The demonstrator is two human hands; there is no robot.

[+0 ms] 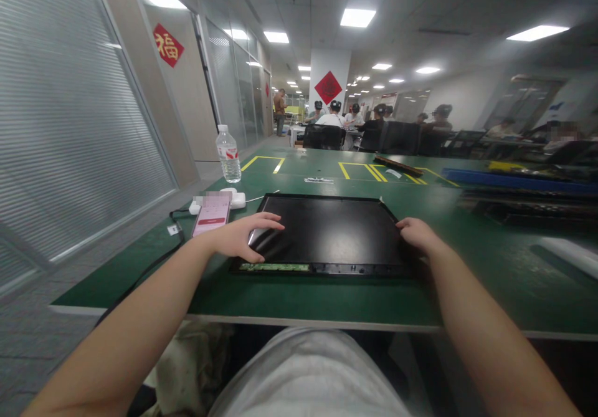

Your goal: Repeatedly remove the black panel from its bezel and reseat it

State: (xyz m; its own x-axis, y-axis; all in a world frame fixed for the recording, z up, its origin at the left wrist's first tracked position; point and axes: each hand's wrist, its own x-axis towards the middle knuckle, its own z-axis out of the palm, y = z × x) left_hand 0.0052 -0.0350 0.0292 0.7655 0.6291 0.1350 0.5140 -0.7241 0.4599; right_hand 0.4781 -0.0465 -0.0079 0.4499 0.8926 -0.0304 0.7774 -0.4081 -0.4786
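Note:
A black display panel (331, 230) in a thin dark frame lies flat on the green table (322, 301) in front of me. Along its near edge runs a strip of green circuit board (275, 268). My left hand (245, 236) is over the panel's left side, thumb and fingers spread apart; whether its fingertips touch the surface I cannot tell. At the opposite side, my right hand (418, 235) has its fingers closed on the panel's right edge, with the lower fingers hidden.
Left of the panel are a phone (205, 222), a white plug-like block (238, 200), a black cable (156, 266) and a water bottle (228, 158). Beyond lies a dark strip (398, 166). Rightward are a blue bar (518, 180) and a white strip (572, 256). People sit farther back.

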